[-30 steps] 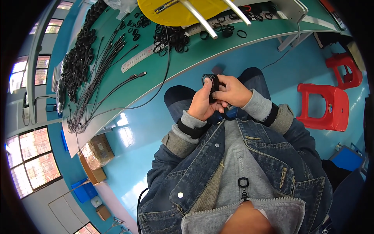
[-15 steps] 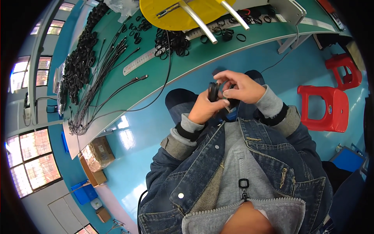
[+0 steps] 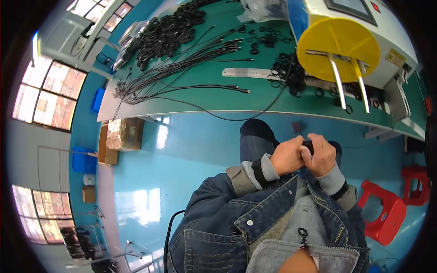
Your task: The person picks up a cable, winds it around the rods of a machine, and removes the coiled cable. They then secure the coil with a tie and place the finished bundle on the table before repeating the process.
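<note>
2 hands in view, together in front of the lap: left hand (image 3: 287, 156), right hand (image 3: 323, 157), fingers meeting. Both closed on 1 black bundle (image 3: 309, 146), which sits between them, off the table, just out from the near edge of the green worktop (image 3: 182, 104). Most of it is behind fingers; can't tell its full shape or how many turns. On the worktop: 1 big pile of black coils (image 3: 168, 34) at far left, too tangled to count. In front of it, 1 spread of loose black cables (image 3: 195, 57), well over ten, ends pointing right; 2 connector ends lie nearest the edge. 1 cable loop (image 3: 230, 119) droops over the edge. 1 steel ruler (image 3: 243, 73) lies flat, right end running into 1 heap of black bands (image 3: 291, 75); can't tell if the strip showing past the heap is the same ruler. 1 smaller scatter of black rings (image 3: 268, 38) behind, many, not countable. 1 clear plastic bag (image 3: 264, 10) at the back. Right side: 1 white machine (image 3: 396, 38) with 1 yellow disc (image 3: 325, 41) carrying 2 metal rods (image 3: 337, 82). On the floor: 2 red stools (image 3: 387, 218) at right; 3 cardboard boxes (image 3: 129, 132) at left, 1 small.
</note>
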Demonstrator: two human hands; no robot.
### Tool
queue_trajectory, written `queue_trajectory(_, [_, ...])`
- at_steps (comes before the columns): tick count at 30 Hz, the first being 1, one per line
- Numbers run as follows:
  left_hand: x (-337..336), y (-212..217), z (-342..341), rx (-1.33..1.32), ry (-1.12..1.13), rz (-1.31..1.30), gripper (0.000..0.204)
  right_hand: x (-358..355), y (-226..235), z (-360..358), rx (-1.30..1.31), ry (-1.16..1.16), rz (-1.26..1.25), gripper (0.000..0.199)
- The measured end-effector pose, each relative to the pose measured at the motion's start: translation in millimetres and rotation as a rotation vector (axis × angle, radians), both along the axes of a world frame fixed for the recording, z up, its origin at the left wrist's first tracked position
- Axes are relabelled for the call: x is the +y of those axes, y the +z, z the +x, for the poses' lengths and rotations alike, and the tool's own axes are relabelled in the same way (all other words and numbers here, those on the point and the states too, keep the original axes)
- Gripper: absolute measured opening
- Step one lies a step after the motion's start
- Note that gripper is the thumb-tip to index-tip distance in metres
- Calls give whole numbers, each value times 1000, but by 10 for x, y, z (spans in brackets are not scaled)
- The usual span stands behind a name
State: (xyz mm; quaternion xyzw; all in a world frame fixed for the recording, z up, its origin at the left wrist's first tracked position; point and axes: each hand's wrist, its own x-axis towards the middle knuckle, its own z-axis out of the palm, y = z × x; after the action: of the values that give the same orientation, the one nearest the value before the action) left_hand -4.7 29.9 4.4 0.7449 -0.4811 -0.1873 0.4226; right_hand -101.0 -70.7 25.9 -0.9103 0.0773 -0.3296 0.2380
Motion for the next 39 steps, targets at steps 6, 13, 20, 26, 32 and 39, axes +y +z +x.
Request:
queue_trajectory(6, [60,-115,-2,-117,45,-76,18,40,-142,105,-33,62,108,18])
queue_trajectory(13, [144,-281,145,-199,91,-93,13,134,-179,213,140,12,73,23])
queue_trajectory(20, [130,-397,167,-137,36,72,10,93,-402,286,178,13,37,31])
queue_trajectory(26, [129,-397,267,-190,37,51,16,51,-467,349,208,-6,161,34])
queue_trajectory(32, [233,367,1045,164,-259,477,29,-90,-277,346,301,157,717,26])
queue_trajectory(39, [506,1278,3634,304,636,-382,21,-272,-375,171,357,184,742,24])
